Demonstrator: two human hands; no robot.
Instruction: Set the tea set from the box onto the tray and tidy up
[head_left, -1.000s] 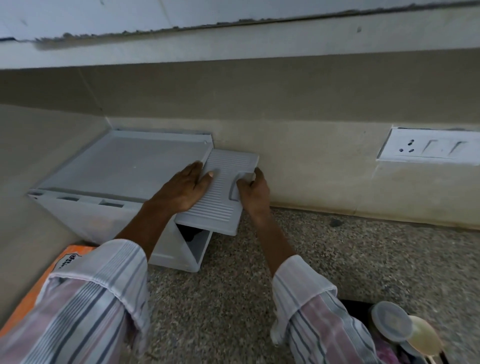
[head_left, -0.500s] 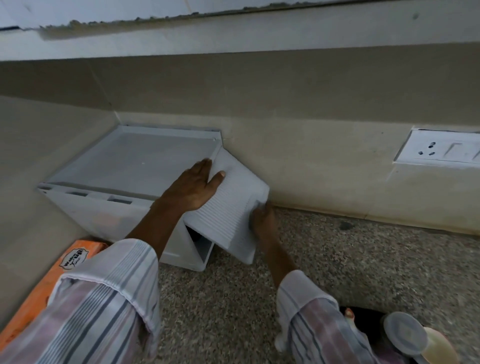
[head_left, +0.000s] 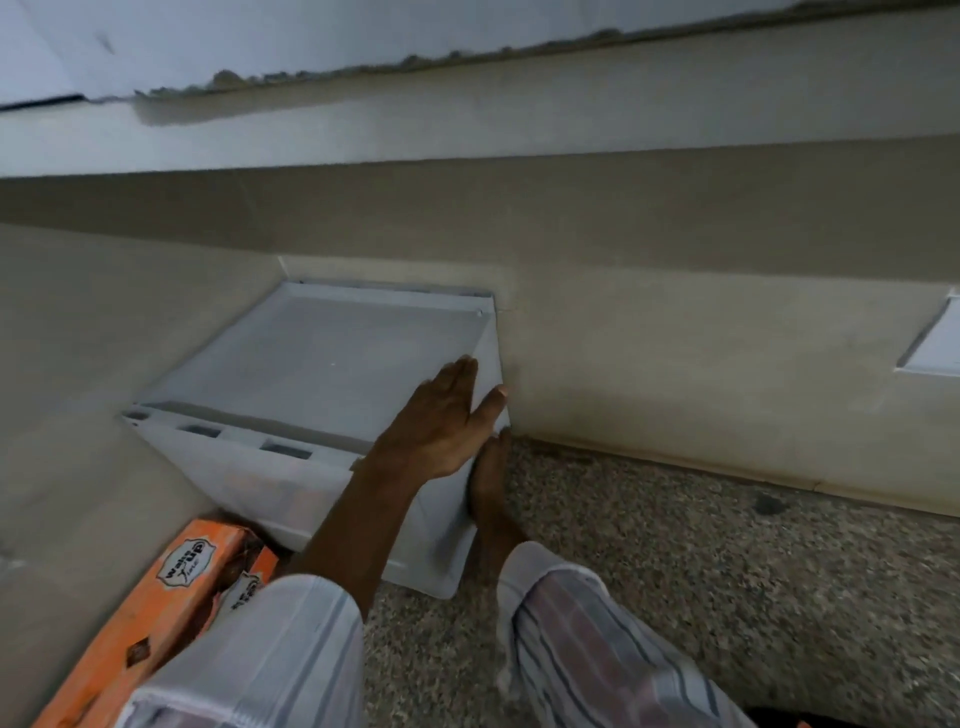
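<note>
- My left hand (head_left: 441, 426): fingers straight and together, thumb spread; palm laid flat on the top right corner of the white plastic storage box (head_left: 291, 384). Nothing gripped, just pressing flat.
- My right hand (head_left: 491, 480): seen edge-on, fingers extended and flat against the box's right side face, just below my left thumb. Not curled around anything as far as I can see; the palm side is hidden against the box.
- The two hands nearly touch at the box's upper right edge.
- Both forearms bare; striped shirt sleeves (head_left: 587, 639) pushed up, left sleeve blurred at the lower edge of view.
- The box: white, translucent sides, flat recessed lid (head_left: 322, 358) lying level on top; slots along its front rim. It sits on the speckled stone countertop (head_left: 701, 587), tucked into the corner with its back and left side against the beige wall (head_left: 675, 353).
- Orange carton (head_left: 140, 618) with a printed badge lies in front of the box's left end, touching or just beside it; cannot tell which.
- White switch plate (head_left: 935, 348) on the wall, well to the right of the box, cut off by the frame.
</note>
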